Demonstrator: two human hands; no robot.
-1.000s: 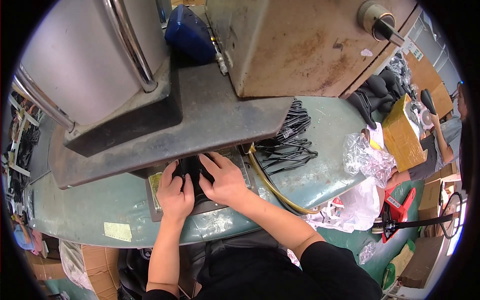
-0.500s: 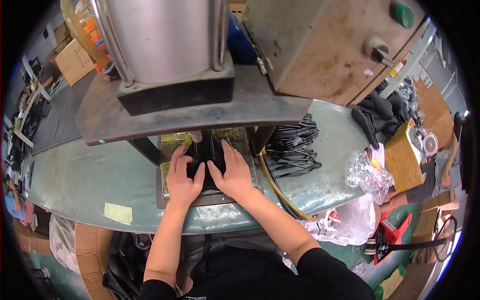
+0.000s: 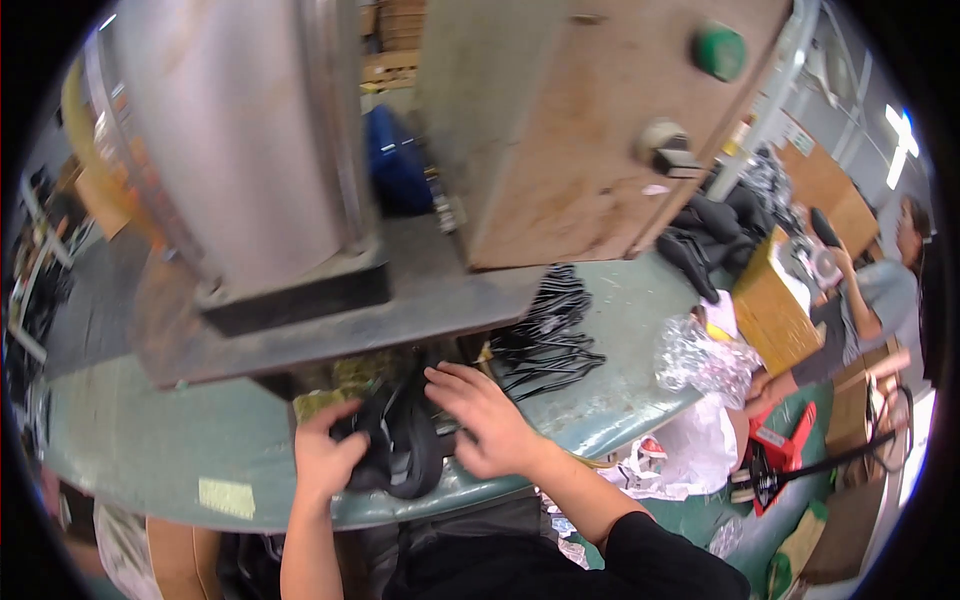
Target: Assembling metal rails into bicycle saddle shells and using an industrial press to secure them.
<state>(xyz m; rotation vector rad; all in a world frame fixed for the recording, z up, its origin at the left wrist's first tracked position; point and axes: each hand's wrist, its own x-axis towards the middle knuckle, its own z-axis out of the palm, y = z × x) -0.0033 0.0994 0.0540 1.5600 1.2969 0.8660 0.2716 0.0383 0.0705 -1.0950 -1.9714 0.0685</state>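
Observation:
A black bicycle saddle point(image 3: 412, 455) sits tilted at the front of the press, its underside partly showing. My left hand point(image 3: 325, 452) grips its left edge, thumb and fingers closed on the black shell. My right hand point(image 3: 487, 420) is just to the right of the saddle, fingers stretched out and apart, with nothing in them. The fingertips point toward the gap under the press's steel plate point(image 3: 340, 335). Behind the saddle, a yellowish patterned pad point(image 3: 355, 375) shows in part. The gap under the plate is dark and mostly hidden.
A large metal cylinder point(image 3: 230, 140) and a control box point(image 3: 600, 130) with a green button rise above the plate. Black bent rods point(image 3: 550, 340) lie in a pile right of it. Farther right are clear plastic wrap point(image 3: 700, 360), a carton point(image 3: 775, 305) and another person point(image 3: 870, 300).
The saddle has come out toward me from under the press and turned. My right hand has left it and opened; my left hand still holds it. My view has swung right.

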